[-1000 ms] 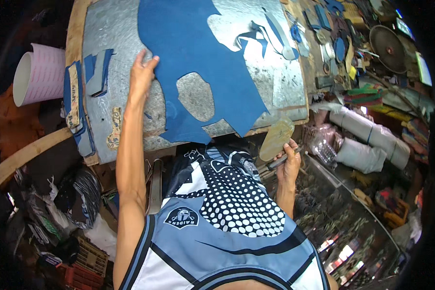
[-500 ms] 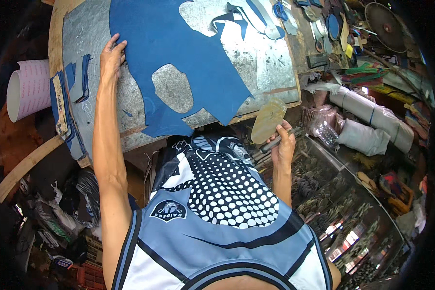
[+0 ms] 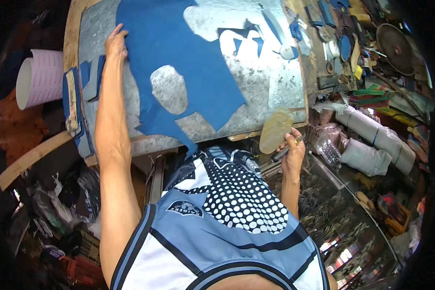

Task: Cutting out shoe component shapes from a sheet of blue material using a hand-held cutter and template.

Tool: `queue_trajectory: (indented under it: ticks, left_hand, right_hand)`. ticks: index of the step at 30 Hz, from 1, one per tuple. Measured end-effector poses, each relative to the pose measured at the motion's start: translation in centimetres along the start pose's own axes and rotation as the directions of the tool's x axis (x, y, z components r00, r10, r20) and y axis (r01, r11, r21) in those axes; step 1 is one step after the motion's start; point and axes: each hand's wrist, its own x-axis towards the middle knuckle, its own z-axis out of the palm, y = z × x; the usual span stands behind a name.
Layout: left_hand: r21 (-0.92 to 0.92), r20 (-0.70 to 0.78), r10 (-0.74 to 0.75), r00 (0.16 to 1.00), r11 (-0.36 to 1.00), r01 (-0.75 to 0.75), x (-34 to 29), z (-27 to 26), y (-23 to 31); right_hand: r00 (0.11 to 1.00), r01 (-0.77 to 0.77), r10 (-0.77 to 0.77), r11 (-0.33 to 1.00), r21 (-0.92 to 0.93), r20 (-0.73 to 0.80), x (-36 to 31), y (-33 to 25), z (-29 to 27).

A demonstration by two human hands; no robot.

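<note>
A large blue sheet [image 3: 208, 82], leather-like, with an oval hole and ragged edges, lies on a metal-topped worktable [image 3: 166, 89]. My left hand [image 3: 116, 44] grips its left edge, index finger stretched forward. At the table's front right, my right hand [image 3: 293, 149] is closed on a translucent yellowish oval template [image 3: 275, 131], held up off the surface. A slim grey tool [image 3: 280, 153], perhaps a knife handle, also sits in that hand; its far end is hidden. The sheet's lower tip droops over the table's front edge.
Blue offcuts [image 3: 93, 79] lie at the table's left, beside a rolled pinkish sheet [image 3: 46, 79]. Blue scraps [image 3: 258, 46] and a curved strip [image 3: 274, 29] lie at the back right. Tools crowd a side board [image 3: 324, 72]; wrapped bundles [image 3: 372, 128] and a fan [image 3: 395, 48] stand beyond.
The blue sheet has shifted left across the table with my left hand, and its lower tip has slid over the front edge. My right hand still holds the template. The view has turned slightly.
</note>
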Motion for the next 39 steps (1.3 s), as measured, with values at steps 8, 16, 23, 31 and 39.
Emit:
queue_trajectory:
  ticks: [8, 16, 23, 31, 39]
  left_hand:
    - [0.122, 0.055, 0.099, 0.994, 0.987, -0.105, -3.6, -4.8, 1.1]
    - [0.357, 0.163, -0.068, 0.984, 0.934, 0.005, -15.7, -10.3, -0.2]
    - [0.639, 0.118, 0.175, 0.978, 0.74, -0.209, -24.5, -10.9, 0.8]
    - [0.752, 0.535, 0.427, 0.729, 0.151, -0.641, -22.7, -1.6, -0.3]
    - [0.743, 0.62, 0.381, 0.686, -0.003, -0.669, -17.0, 6.5, -3.2]
  right_hand:
    - [0.952, 0.284, -0.116, 0.68, -0.676, 0.283, 9.1, -5.2, 3.7]
    - [0.773, 0.552, -0.44, 0.11, -0.826, 0.458, 16.1, -8.7, 8.4]
    - [0.749, 0.563, -0.38, -0.066, -0.824, 0.543, 21.7, -9.7, 10.2]
    - [0.759, 0.552, -0.311, -0.158, -0.819, 0.571, 21.9, -10.0, 11.8]
    - [0.784, 0.513, -0.329, -0.134, -0.848, 0.527, 21.5, -9.9, 12.0]
